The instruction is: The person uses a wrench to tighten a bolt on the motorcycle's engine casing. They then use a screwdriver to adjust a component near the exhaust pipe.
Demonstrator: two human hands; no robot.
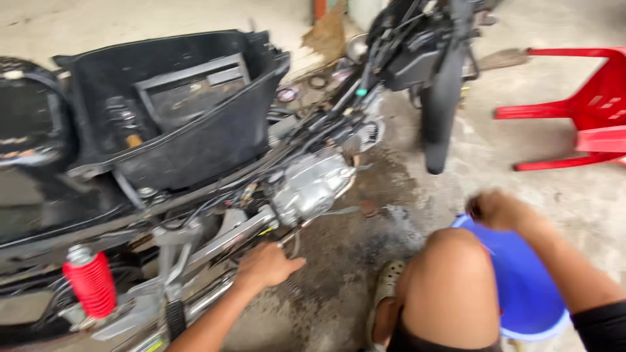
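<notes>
Motorcycle (195, 163) fills the left half of the frame, stripped of its seat so the black under-seat tub (176, 111) stands open at upper left. Its silver engine (310, 186) sits at centre, with chrome frame and exhaust tubes running down toward lower left. By the look of it the machine is heavy and rigid, all metal and hard plastic, and the lower parts seem oily and likely slick; the chrome tubes near the footrest would give the firmest hold, while the thin cables and wires around the engine look easy to snag.

The left hand (267, 266), at lower centre, rests on the chrome bar just below the engine, fingers bent and pressed against it; whether they close round anything is blurred and I cannot tell. The right hand (499, 210), at centre right, is curled at the rim of a blue plastic stool or tub (528, 287); motion blur hides whether it grips something small.

One bare knee (450, 287) rises between the two hands, and one sandalled foot (388, 287) stands on the stained, wet concrete floor (365, 215).

Counted: one motorcycle, one red shock spring (93, 283) at lower left, one front wheel with black fender (440, 104) at upper centre, one red plastic chair (580, 107) tipped on its side at upper right, one blue stool or tub.
</notes>
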